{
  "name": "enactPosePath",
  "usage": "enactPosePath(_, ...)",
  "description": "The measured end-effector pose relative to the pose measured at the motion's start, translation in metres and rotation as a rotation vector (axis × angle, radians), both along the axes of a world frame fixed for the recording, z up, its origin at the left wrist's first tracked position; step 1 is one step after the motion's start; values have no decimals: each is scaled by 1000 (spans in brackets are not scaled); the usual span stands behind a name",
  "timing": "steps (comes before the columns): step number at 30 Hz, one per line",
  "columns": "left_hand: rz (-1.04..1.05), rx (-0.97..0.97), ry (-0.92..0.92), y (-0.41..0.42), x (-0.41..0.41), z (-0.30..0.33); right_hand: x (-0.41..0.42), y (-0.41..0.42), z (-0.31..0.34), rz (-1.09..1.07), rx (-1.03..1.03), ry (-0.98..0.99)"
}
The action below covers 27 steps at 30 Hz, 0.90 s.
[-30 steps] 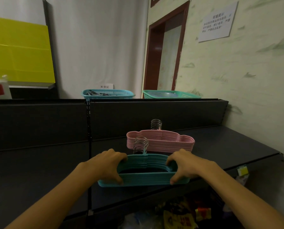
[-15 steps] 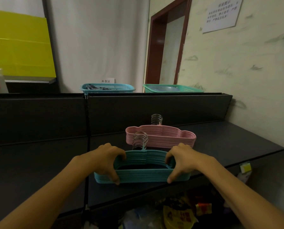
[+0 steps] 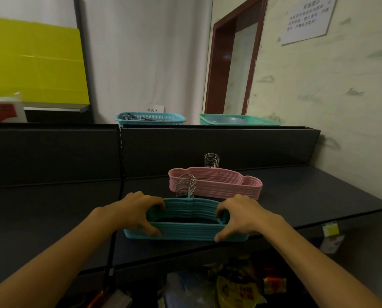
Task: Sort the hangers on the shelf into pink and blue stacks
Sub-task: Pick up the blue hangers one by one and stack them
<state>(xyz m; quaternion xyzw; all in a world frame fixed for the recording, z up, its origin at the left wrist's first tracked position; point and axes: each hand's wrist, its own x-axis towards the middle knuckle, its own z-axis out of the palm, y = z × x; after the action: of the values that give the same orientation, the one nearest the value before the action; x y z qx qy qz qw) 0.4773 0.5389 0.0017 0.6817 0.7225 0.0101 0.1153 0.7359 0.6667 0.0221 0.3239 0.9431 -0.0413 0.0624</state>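
Hands grip blue stack; blue basket holds dark items.

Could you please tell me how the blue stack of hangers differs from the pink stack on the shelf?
The blue stack lies at the shelf's front edge; the pink stack sits further back and to the right. The left hand and right hand grip the blue stack's ends; nothing touches the pink stack. Both lie flat, neatly nested, with metal hooks bunched and standing up.
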Motion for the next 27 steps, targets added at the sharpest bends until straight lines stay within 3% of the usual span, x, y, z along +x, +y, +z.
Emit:
enactPosePath(4, 20, 40, -85, -12, 5, 3, 6, -3, 0, 22, -29, 32)
enactPosePath(9, 110, 273, 24, -46, 11, -2, 12, -13, 6, 91, 78, 244)
enactPosePath(15, 307, 411, 131, -109, -4, -16, -42, -50, 7, 239, 185, 433)
enactPosePath(27, 497, 366, 172, -249, -87, -13, -168, -152, 16, 319, 245, 303)
